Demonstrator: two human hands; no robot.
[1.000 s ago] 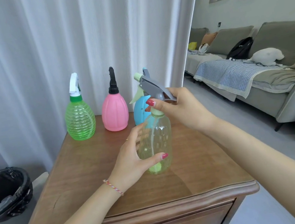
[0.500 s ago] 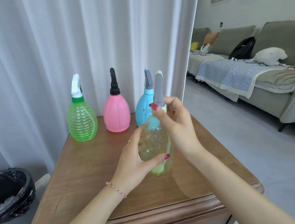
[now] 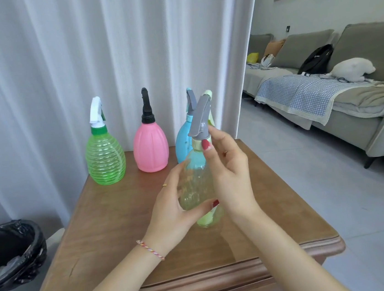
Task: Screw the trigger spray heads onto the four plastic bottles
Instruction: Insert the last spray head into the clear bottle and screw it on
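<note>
A clear yellow-green bottle (image 3: 197, 187) stands near the middle of the wooden table (image 3: 113, 221). My left hand (image 3: 171, 207) wraps its body from the left. My right hand (image 3: 230, 176) pinches the collar of the grey trigger spray head (image 3: 200, 118) sitting on the bottle's neck. At the table's back stand three bottles with heads on: a green ribbed bottle (image 3: 105, 160) with a white head, a pink bottle (image 3: 150, 147) with a black head, and a blue bottle (image 3: 183, 141), partly hidden behind the held one.
White curtains (image 3: 79, 50) hang right behind the table. A bin with a black bag (image 3: 9, 252) stands low at the left. A grey sofa (image 3: 345, 75) with a blue checked blanket lies across the tiled floor to the right.
The grey spray head has turned on the neck: its nozzle pointed left a second ago and now points up and away. My right hand shifted its grip on the collar. The left hand has stayed put.
</note>
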